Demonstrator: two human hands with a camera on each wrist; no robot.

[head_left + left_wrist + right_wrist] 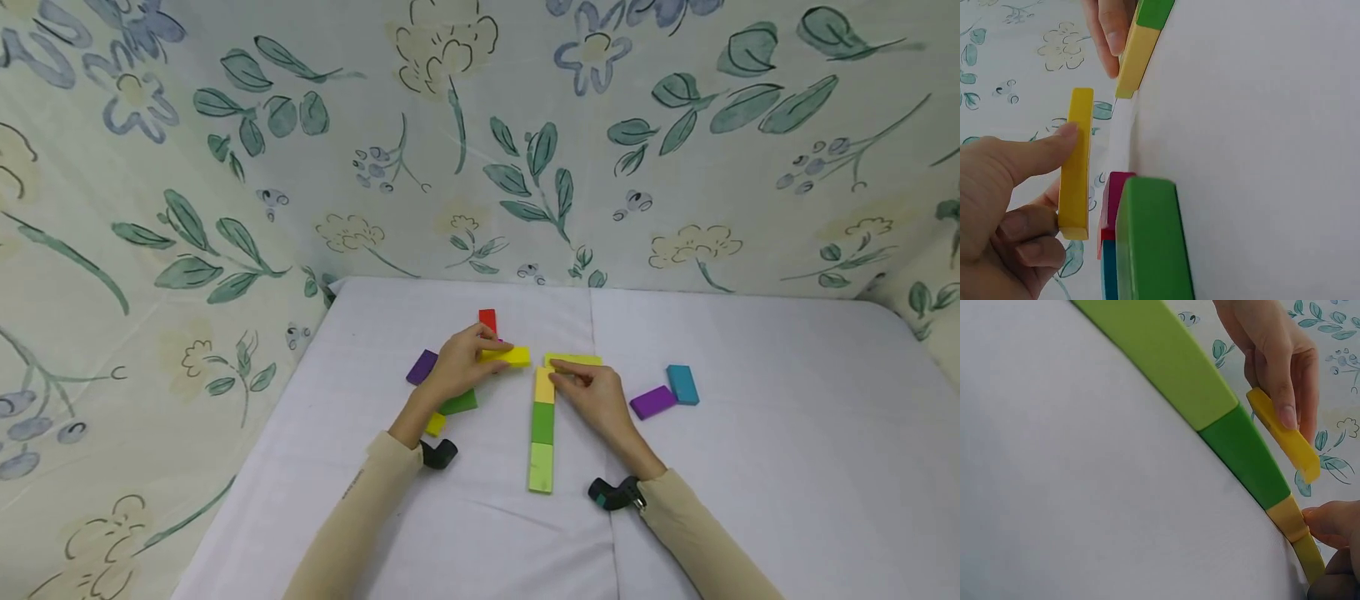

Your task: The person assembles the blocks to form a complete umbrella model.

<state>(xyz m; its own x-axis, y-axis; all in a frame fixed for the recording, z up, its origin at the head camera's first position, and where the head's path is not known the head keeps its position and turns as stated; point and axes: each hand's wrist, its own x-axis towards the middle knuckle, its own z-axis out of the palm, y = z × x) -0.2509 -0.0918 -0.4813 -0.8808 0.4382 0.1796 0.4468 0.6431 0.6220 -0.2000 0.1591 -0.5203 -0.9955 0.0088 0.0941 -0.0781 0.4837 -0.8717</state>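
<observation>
My left hand [459, 360] pinches a bright yellow block [1077, 165] between thumb and fingers, raised above the table. On the right, my right hand [596, 398] has its thumb and forefinger at the light orange block [544, 386], the far end of a straight row. A green block [542, 423] and a light green block [541, 468] continue that row toward me. An olive-yellow block [576, 360] lies crosswise at the far end, partly covered by the right fingers. The right hand's curled fingers partly hide the contact in the right wrist view.
Around the left hand lie a red block [487, 321], a dark purple block [422, 367], a green block [459, 402] and a yellow block [435, 425]. Purple [653, 402] and blue [682, 385] blocks lie at right. A floral cloth [480, 208] hangs behind the white table.
</observation>
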